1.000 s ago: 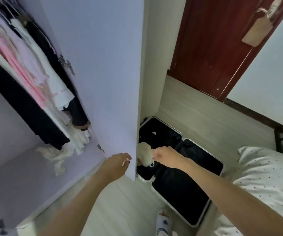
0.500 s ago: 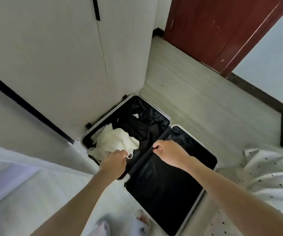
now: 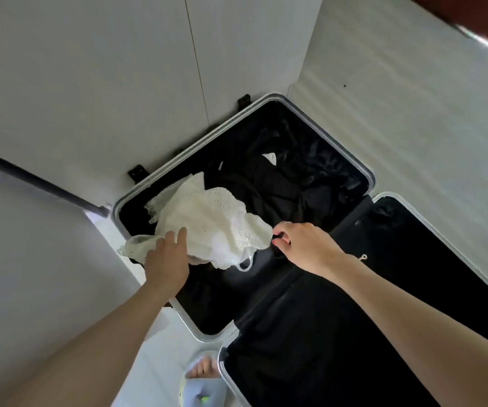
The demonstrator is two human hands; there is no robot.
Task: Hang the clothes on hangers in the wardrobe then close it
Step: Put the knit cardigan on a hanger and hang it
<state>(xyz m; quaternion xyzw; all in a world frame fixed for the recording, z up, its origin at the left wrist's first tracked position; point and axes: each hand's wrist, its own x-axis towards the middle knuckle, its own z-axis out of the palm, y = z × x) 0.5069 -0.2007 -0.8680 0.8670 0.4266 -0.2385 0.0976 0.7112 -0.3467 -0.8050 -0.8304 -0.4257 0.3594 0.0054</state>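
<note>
While the left hand (image 3: 167, 259) lies flat-fingered on the cream garment (image 3: 207, 224) inside the suitcase (image 3: 269, 98) — right hand (image 3: 301, 245) pinches its edge.

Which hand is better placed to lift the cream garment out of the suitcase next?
Probably the left hand: it rests on the cream garment. The right hand only touches its edge.

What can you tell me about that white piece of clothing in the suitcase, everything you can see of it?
The white garment is cream, thin eyelet-lace fabric, crumpled in a loose heap with scalloped edges and a thin strap loop hanging at its lower edge. It lies in the left half of the open suitcase, partly over black clothes and spilling over the near rim. The left hand rests on its lower left part with straight fingers; the right hand pinches its right corner.
</note>
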